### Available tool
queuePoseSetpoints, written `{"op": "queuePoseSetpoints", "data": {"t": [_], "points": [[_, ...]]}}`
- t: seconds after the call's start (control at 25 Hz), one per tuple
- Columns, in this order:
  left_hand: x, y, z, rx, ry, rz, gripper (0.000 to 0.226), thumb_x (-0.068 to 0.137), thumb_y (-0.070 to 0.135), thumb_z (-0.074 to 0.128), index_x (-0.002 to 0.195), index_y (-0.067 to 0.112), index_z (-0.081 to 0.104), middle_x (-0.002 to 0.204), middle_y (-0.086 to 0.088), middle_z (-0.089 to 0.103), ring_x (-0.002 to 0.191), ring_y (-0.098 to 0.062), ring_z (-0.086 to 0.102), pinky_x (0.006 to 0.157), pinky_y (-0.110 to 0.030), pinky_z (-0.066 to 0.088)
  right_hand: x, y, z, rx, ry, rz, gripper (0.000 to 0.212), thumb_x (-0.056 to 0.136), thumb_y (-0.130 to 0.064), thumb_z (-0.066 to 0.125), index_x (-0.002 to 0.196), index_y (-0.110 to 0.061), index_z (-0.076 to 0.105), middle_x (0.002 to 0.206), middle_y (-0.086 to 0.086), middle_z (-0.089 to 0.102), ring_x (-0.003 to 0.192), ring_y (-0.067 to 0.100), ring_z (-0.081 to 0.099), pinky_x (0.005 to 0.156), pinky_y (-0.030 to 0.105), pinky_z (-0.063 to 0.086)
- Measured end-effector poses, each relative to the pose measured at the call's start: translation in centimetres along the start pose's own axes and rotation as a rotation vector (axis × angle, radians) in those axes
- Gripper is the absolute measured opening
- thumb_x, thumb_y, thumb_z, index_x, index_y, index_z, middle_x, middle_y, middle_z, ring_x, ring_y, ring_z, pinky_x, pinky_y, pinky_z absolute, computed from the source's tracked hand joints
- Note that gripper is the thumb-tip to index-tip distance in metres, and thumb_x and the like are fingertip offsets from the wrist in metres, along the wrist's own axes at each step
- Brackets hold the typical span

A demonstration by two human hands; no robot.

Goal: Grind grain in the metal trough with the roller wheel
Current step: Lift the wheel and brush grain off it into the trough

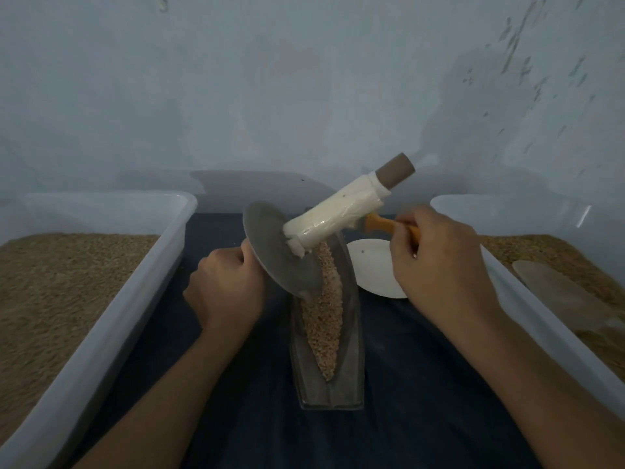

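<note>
A narrow boat-shaped metal trough (351,360) lies lengthwise on the dark cloth, with a strip of crushed grain (323,326) in its groove. The roller wheel (277,252), a grey metal disc, is tilted over the trough's far end; its lower edge touches the grain. Its right axle handle (334,216), wrapped in white with a brown end, points up and to the right. My left hand (226,286) grips the hidden left handle behind the disc. My right hand (439,255) holds an orange-handled tool (382,224) beside the white handle.
A white plastic tub (101,319) of grain stands on the left. A second tub (507,286) of grain on the right holds a pale scoop (554,289). A small white plate (372,265) lies right of the trough. A blue wall is close behind.
</note>
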State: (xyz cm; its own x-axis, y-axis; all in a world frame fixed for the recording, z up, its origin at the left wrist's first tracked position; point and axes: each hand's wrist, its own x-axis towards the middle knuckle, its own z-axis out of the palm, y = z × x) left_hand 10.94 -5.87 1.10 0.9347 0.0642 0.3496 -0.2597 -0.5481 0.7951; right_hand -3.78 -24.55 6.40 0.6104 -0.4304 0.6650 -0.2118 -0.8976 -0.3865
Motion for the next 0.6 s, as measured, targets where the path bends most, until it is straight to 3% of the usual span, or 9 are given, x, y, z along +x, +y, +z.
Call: {"op": "queuePoseSetpoints", "data": {"t": [0.12,0.28,0.48,0.6], "points": [[-0.6,0.1,0.0,-0.017,0.032,0.021,0.057,0.099,0.029,0.053,0.047,0.015,0.038,0.048,-0.004,0.044,0.047,-0.019,0.041,0.053,-0.03,0.024,0.1,-1.8,0.5,0.087,0.018,-0.066,0.019,0.101,-0.014,0.059,0.083,-0.021,0.056,0.064,-0.015,0.046,0.055,0.005,0.05,0.052,0.015,0.029],[-0.9,0.4,0.1,0.005,0.054,0.005,0.053,0.101,0.016,0.057,0.049,0.013,0.045,0.05,-0.002,0.044,0.049,-0.014,0.04,0.051,-0.027,0.024,0.8,-3.0,1.9,0.086,-0.074,-0.055,0.048,0.101,-0.013,0.055,0.065,-0.031,0.029,0.058,-0.013,0.035,0.049,0.008,0.042,0.05,0.018,0.021],[-1.2,0.5,0.0,-0.024,0.071,-0.007,0.055,0.099,0.015,0.059,0.047,0.016,0.041,0.049,-0.002,0.045,0.047,-0.015,0.041,0.051,-0.026,0.023,0.7,-2.6,3.0,0.026,-0.207,0.0,0.031,0.107,-0.021,0.05,0.076,-0.018,0.048,0.069,-0.007,0.045,0.069,0.016,0.055,0.062,0.034,0.041],[-1.0,0.5,0.0,-0.065,0.092,-0.043,0.053,0.099,0.016,0.057,0.048,0.015,0.042,0.051,-0.004,0.047,0.048,-0.016,0.042,0.052,-0.027,0.027,0.3,-2.2,2.3,-0.015,-0.253,-0.022,0.021,0.104,-0.025,0.053,0.089,-0.014,0.062,0.072,-0.005,0.057,0.068,0.014,0.059,0.063,0.038,0.052]]}}
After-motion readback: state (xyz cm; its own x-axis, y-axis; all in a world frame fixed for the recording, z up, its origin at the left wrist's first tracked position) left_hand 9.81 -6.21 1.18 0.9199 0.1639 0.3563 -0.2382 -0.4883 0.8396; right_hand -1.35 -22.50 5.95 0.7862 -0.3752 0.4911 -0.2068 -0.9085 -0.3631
